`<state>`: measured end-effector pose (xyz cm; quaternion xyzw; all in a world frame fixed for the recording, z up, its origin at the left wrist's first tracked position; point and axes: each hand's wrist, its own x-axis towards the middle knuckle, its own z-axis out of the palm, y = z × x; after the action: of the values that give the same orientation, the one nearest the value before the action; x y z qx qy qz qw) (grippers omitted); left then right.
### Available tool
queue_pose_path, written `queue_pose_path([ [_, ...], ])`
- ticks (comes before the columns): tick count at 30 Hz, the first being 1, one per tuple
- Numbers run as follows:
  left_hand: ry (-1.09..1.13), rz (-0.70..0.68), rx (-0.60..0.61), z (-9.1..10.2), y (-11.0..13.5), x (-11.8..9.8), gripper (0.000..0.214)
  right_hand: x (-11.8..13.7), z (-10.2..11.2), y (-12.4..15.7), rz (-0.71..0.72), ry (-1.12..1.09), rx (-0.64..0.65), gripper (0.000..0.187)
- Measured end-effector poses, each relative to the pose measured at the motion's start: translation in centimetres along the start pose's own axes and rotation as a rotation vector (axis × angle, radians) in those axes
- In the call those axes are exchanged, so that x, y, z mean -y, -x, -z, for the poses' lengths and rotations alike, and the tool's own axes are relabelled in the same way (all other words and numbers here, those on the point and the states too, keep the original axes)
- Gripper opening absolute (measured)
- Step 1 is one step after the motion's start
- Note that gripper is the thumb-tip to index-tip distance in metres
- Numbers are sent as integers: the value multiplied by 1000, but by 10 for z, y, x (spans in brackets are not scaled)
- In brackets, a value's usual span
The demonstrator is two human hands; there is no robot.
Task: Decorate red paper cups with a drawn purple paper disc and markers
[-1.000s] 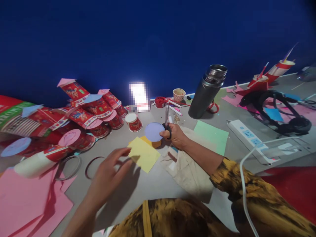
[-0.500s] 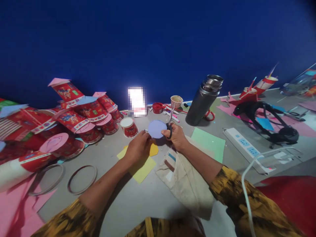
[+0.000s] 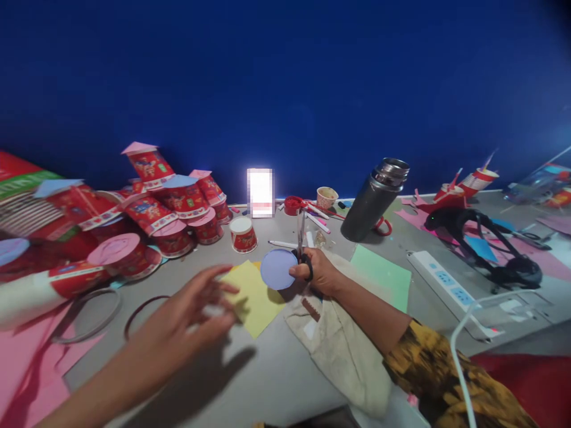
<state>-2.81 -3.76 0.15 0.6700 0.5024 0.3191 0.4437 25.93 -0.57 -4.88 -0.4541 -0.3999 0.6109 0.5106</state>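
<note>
My right hand is clamped on two things at once: the flat, round, lilac paper disc, its right edge pinned under my thumb, and the slim metal scissors with black looped handles, blades pointing up and away from me. My fingers cover much of the handles, and the blades cross the clutter of pens behind them, so I can't quite tell whether they meet. The disc hangs over the upper right part of the matte, pale yellow paper sheet, hiding some of it.

My left hand holds nothing; its fingers are spread apart and slightly blurred, at the sheet's left side. Behind that hand, the thin, round, dark maroon ring shows only as an arc.

My right forearm hides part of the crumpled, cream cloth pouch and runs below the smooth, light green paper sheet. Beyond the disc stands the glossy, printed red paper cup with a white top. The bright upright rectangle behind it is pixelated, its content unreadable
</note>
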Motion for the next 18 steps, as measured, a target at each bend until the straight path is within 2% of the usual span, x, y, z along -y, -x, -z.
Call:
queue_pose_path([
  [2,178,87,125,-28,-37,-8,70,-1,-2,4,-9,37,31,46],
  [4,242,118,242,-54,-64,-10,48,-3,-3,5,0,119,44,45],
  [5,246,110,268,-64,-73,-9,36,-4,-2,4,25,180,32,44],
  [7,293,85,229,-76,-82,-2,29,-8,1,2,118,332,-28,38],
  [11,592,175,23,-72,-90,16,33,-14,11,-5,368,648,-213,26],
  [13,731,230,-34,-67,-95,21,36,-16,15,-8,430,813,-274,25],
  [18,827,242,-17,-68,-101,26,43,-12,17,-8,272,1172,-349,23],
])
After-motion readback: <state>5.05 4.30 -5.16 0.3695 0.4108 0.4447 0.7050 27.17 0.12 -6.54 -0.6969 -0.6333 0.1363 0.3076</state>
